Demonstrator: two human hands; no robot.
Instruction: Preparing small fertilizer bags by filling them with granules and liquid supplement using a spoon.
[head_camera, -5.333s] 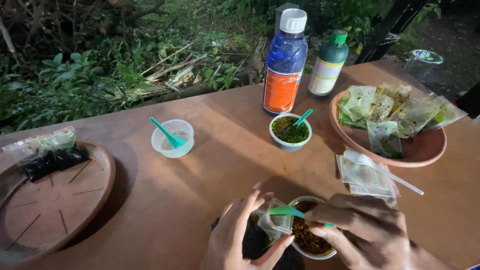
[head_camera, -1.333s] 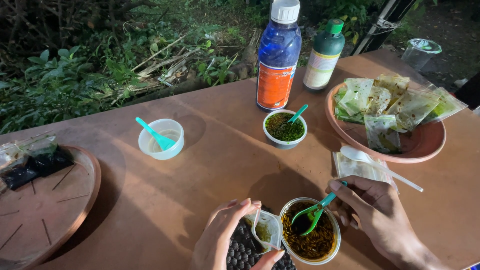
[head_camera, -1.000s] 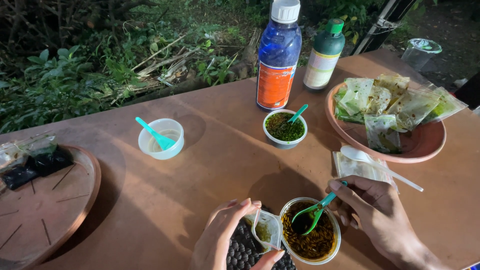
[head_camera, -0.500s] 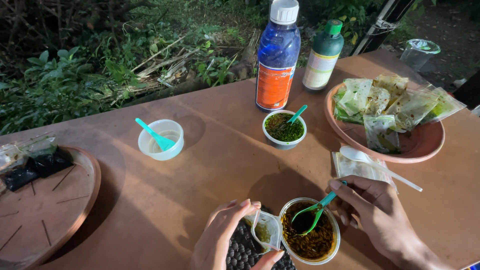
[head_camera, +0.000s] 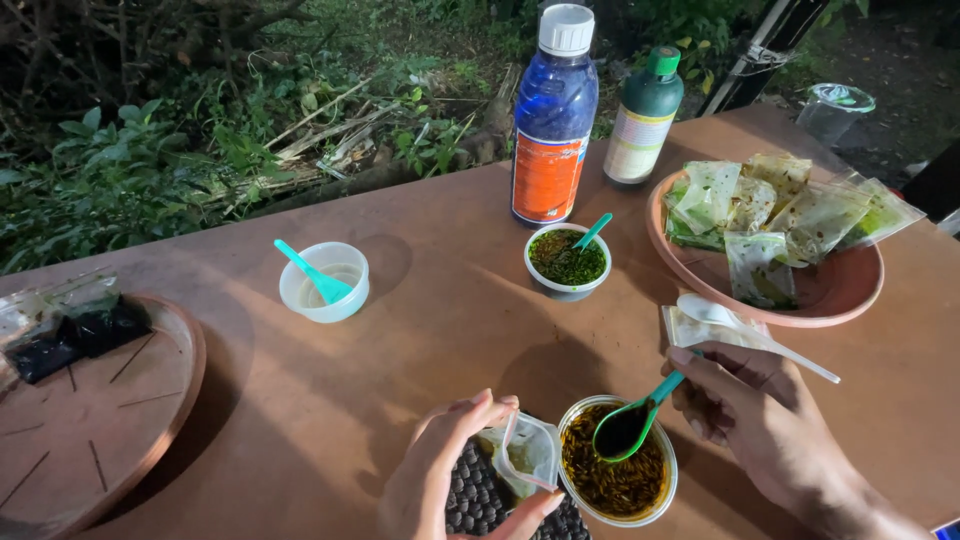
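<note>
Right hand (head_camera: 765, 425) closed around green spoon (head_camera: 632, 425), its scoop over the cup of brown mixture (head_camera: 617, 476). Left hand (head_camera: 445, 475) curled around small clear bag (head_camera: 528, 455), held open, just left of that cup. Behind the cup: cup of green bits (head_camera: 567, 262), blue bottle (head_camera: 553, 115).

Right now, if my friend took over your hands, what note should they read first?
Left hand holds a small clear bag open, low over a dark woven mat.
Right hand grips a green spoon, its bowl over the cup of brown mix beside the bag.
Done: the bag already has some filling; filled bags lie in the clay dish.
Left: this spoonful has not reached the bag.
</note>
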